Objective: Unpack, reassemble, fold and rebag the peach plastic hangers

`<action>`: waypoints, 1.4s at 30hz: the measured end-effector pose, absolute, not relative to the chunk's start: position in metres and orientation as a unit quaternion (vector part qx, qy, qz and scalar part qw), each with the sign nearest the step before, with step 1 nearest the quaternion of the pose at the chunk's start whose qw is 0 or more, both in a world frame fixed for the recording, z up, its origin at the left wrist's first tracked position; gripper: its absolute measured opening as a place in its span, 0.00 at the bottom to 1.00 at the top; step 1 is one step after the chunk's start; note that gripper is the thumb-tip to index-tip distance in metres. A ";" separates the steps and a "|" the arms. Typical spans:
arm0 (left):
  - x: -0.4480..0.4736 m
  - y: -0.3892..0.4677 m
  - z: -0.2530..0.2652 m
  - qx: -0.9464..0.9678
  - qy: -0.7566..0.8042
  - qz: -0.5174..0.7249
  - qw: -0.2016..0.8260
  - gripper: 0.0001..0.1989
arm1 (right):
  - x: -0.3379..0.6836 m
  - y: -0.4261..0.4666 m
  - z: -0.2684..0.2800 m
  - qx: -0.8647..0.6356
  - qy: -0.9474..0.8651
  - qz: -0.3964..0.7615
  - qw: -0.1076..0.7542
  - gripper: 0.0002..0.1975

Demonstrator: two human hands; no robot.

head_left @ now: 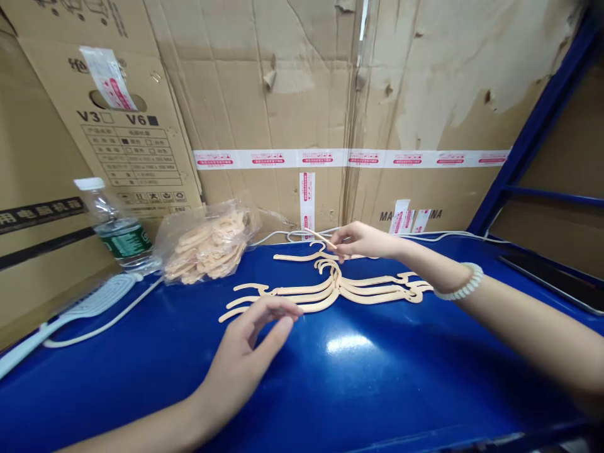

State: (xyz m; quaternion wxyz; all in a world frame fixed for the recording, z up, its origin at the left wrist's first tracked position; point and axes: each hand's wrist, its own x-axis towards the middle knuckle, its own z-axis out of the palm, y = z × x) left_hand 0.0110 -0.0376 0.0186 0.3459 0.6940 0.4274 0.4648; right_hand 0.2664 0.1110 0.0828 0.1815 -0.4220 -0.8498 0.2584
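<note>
Several beige plastic clothes hangers (302,299) lie overlapped on the blue tabletop (377,384), with their hooks bunched in the middle. Behind them another beige hanger (297,257) lies partly hidden by my right hand (355,241). That hand is closed in a pinch on a slim beige hanger piece (322,238), which points up and to the left above the rear hanger. My left hand (259,336) hovers at the front-left of the overlapped hangers, its fingers curved and apart from the thumb with nothing between them. Its fingertips overlap the nearest hanger in view; contact is unclear.
A clear plastic bag (205,245) of beige pieces stands at the back left beside a water bottle (117,226). A pale blue hairbrush (94,302) and white cable (113,324) lie at left. Cardboard boxes (283,107) wall the back. A black phone-like slab (557,283) lies right.
</note>
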 end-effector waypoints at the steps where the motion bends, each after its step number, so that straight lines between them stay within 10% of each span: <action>1: 0.012 -0.035 0.019 0.659 0.437 0.486 0.371 0.09 | 0.255 0.098 0.081 -0.403 -0.851 0.284 0.181 0.11; 5: 0.017 -0.030 0.017 0.560 0.451 0.533 0.446 0.17 | 0.214 0.048 0.070 -0.303 -0.777 0.512 0.204 0.16; 13: 0.016 -0.036 0.015 0.592 0.411 0.535 0.441 0.12 | 0.190 0.015 0.068 -0.318 -0.710 0.577 0.249 0.11; 21: 0.013 -0.025 0.016 0.515 0.427 0.576 0.470 0.14 | 0.247 0.101 0.065 -0.445 -0.871 0.076 0.193 0.17; 28: 0.012 -0.019 0.013 0.532 0.390 0.543 0.520 0.16 | 0.278 0.140 0.037 -0.462 -0.877 0.056 0.119 0.06; 42: 0.007 -0.011 0.019 0.569 0.423 0.542 0.452 0.14 | 0.309 0.059 0.062 -0.402 -0.869 0.036 0.287 0.07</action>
